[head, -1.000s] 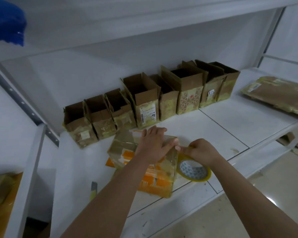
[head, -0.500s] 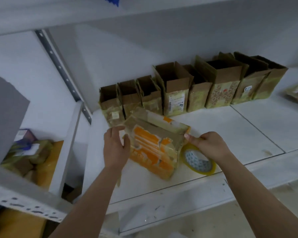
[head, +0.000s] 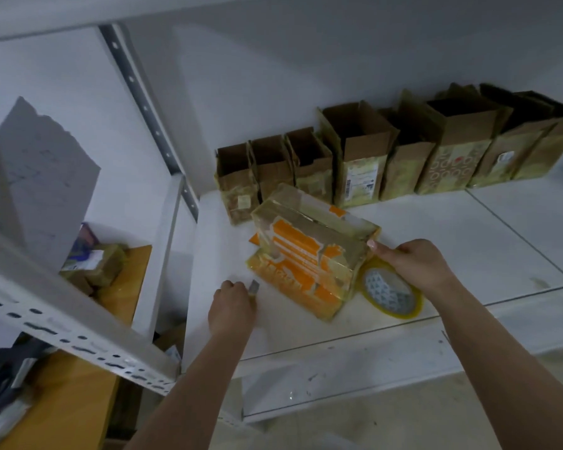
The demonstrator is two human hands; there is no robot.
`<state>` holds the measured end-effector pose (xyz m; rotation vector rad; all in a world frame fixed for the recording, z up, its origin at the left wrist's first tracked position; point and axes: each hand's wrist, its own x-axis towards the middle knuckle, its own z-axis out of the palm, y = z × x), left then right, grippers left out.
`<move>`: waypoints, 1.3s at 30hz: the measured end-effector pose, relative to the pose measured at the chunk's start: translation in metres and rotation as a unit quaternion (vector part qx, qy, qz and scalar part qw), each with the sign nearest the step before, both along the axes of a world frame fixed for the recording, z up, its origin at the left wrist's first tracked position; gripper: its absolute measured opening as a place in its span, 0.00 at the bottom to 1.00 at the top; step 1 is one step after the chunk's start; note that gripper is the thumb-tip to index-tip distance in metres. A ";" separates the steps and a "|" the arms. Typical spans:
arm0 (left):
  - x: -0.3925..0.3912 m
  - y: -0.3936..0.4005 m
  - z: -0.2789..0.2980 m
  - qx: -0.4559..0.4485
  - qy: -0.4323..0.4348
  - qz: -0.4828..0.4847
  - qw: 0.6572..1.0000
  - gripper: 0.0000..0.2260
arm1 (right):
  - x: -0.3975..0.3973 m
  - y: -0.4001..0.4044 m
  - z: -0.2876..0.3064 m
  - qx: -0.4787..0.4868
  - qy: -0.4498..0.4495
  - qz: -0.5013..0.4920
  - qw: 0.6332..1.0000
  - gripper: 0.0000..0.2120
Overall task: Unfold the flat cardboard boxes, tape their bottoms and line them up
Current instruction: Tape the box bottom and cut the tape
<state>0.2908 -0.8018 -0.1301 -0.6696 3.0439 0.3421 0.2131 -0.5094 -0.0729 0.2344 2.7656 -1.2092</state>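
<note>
Open white shelf [head: 468, 241] right of the orange box [head: 306, 258]; row of boxes [head: 387, 157] along the back wall.

left hand [head: 232, 306] on cutter [head: 255, 286], right hand [head: 413, 264] gripping box [head: 309, 251]

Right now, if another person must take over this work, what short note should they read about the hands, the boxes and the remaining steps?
Left hand: grips a small grey cutter on the white shelf.
Right hand: holds the yellow-rimmed tape roll, thumb against the orange-printed cardboard box.
Done: eight brown boxes stand open along the back wall.
Left: probably cut the tape, then add this box to the row.
</note>
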 end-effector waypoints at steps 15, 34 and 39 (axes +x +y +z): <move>-0.050 0.105 0.125 0.261 0.281 -0.344 0.857 0.07 | 0.027 0.025 0.018 -0.161 0.024 0.007 0.987 0.26; -0.089 0.168 0.071 0.411 0.046 -0.419 0.808 0.16 | 0.055 0.098 0.012 -0.227 -0.095 0.042 0.968 0.09; -0.090 0.167 0.070 0.416 0.037 -0.416 0.807 0.16 | 0.039 0.101 0.005 -0.130 -0.117 0.018 0.984 0.13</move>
